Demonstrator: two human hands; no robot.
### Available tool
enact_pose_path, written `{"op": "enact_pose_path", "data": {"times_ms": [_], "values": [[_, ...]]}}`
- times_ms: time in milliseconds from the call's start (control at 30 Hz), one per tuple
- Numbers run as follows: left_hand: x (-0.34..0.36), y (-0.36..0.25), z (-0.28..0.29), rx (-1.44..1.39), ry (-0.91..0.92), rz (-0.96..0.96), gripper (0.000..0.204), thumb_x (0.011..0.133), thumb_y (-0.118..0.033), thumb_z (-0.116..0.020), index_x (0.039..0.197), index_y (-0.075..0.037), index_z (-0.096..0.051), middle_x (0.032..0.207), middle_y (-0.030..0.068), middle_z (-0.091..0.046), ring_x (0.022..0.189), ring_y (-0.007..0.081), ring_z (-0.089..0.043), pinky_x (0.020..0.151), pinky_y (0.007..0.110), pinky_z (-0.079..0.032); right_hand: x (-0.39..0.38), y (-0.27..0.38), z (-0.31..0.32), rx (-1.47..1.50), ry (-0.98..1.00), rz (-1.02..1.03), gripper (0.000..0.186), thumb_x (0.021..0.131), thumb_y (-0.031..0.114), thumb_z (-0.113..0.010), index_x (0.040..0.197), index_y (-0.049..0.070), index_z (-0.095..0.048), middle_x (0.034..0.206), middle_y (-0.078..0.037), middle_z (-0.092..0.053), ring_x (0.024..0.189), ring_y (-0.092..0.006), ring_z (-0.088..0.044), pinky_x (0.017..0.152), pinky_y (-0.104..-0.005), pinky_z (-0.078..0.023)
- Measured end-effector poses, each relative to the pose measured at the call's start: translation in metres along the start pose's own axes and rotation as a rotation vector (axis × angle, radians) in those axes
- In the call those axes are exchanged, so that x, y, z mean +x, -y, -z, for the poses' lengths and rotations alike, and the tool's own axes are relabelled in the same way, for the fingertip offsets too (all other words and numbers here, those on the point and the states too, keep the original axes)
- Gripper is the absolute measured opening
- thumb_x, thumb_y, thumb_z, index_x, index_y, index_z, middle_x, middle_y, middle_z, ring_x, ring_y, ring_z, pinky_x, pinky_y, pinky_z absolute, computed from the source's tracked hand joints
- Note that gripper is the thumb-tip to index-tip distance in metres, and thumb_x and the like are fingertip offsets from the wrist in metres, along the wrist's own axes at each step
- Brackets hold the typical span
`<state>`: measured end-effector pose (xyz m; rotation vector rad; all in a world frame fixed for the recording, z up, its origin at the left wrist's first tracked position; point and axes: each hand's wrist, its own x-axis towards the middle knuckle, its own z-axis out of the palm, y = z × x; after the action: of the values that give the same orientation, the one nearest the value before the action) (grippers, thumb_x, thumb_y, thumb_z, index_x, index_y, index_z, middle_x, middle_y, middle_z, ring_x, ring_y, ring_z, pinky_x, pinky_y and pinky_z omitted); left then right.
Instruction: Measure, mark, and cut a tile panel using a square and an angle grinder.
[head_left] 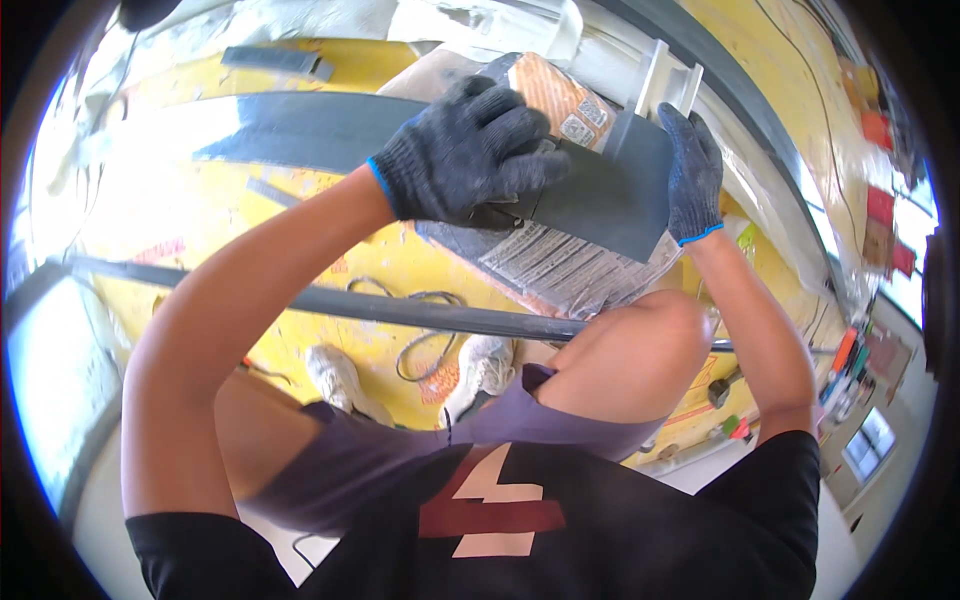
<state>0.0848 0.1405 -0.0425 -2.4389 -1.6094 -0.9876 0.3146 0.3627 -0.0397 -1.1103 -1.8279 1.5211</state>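
Both my hands wear dark knit gloves with blue cuffs. A flat dark grey piece of board (620, 200) lies on a printed paper sack (575, 270) in front of me. My right hand (692, 172) grips its right edge, fingers upright along the side. My left hand (470, 155) is closed over the left end, its fingers curled; a small dark object shows under the palm, too hidden to name. A long dark grey strip (300, 130) runs leftward from beneath my left hand. Whether it joins the board is hidden by the glove.
A dark bar (400, 308) crosses above my shoes, with a looped cord (420, 360) on the yellow-covered floor. A short grey block (278, 62) lies at the far left. White channel pieces (665, 85) stand behind the board. Tools (845, 370) lie at the right.
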Motion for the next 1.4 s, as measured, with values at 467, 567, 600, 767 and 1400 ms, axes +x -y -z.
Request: {"op": "enact_pose_path", "data": {"times_ms": [467, 567, 600, 767, 1400], "values": [[-0.017, 0.004, -0.011, 0.105, 0.014, -0.268, 0.031, 0.076, -0.037, -0.086, 0.102, -0.023, -0.078, 0.072, -0.0028, -0.061, 0.072, 0.0199, -0.066, 0.057, 0.033, -0.052, -0.008, 0.002, -0.004, -0.308, -0.040, 0.271, 0.031, 0.098, 0.029, -0.069, 0.105, 0.000, -0.077, 0.090, -0.006, -0.071, 0.076, -0.0123, -0.059, 0.074, -0.0307, -0.050], [-0.017, 0.004, -0.011, 0.098, 0.060, -0.274, 0.032, 0.076, -0.037, -0.086, 0.104, -0.023, -0.079, 0.073, -0.0024, -0.063, 0.071, 0.0200, -0.067, 0.057, 0.033, -0.052, -0.007, -0.002, 0.007, -0.597, -0.035, 0.037, 0.037, 0.098, 0.006, -0.048, 0.129, 0.005, -0.069, 0.121, -0.020, -0.069, 0.108, -0.0340, -0.066, 0.099, -0.0402, -0.051], [-0.018, 0.004, -0.010, 0.124, 0.087, -0.272, 0.032, 0.077, -0.037, -0.085, 0.104, -0.022, -0.079, 0.074, -0.0020, -0.065, 0.071, 0.0201, -0.067, 0.057, 0.034, -0.053, -0.005, -0.004, 0.010, -0.706, 0.023, 0.273, 0.037, 0.099, 0.008, -0.048, 0.130, 0.005, -0.069, 0.123, -0.020, -0.069, 0.111, -0.0333, -0.066, 0.101, -0.0397, -0.050], [-0.016, 0.002, -0.010, 0.063, 0.069, -0.253, 0.033, 0.077, -0.037, -0.086, 0.105, -0.021, -0.078, 0.078, -0.0010, -0.068, 0.072, 0.0210, -0.068, 0.058, 0.034, -0.053, 0.001, -0.018, 0.026, -0.859, 0.125, 0.584, 0.038, 0.101, 0.011, -0.047, 0.131, 0.006, -0.069, 0.128, -0.019, -0.068, 0.116, -0.0314, -0.065, 0.106, -0.0382, -0.048], [-0.010, 0.004, -0.011, -0.045, 0.076, -0.200, 0.039, 0.076, -0.033, -0.088, 0.105, -0.011, -0.075, 0.082, 0.0062, -0.072, 0.073, 0.0271, -0.071, 0.065, 0.038, -0.059, -0.012, 0.013, -0.010, -0.251, -0.054, 0.092, 0.043, 0.095, 0.037, -0.070, 0.112, -0.002, -0.074, 0.096, -0.012, -0.074, 0.085, -0.0195, -0.069, 0.079, -0.0338, -0.055]]}}
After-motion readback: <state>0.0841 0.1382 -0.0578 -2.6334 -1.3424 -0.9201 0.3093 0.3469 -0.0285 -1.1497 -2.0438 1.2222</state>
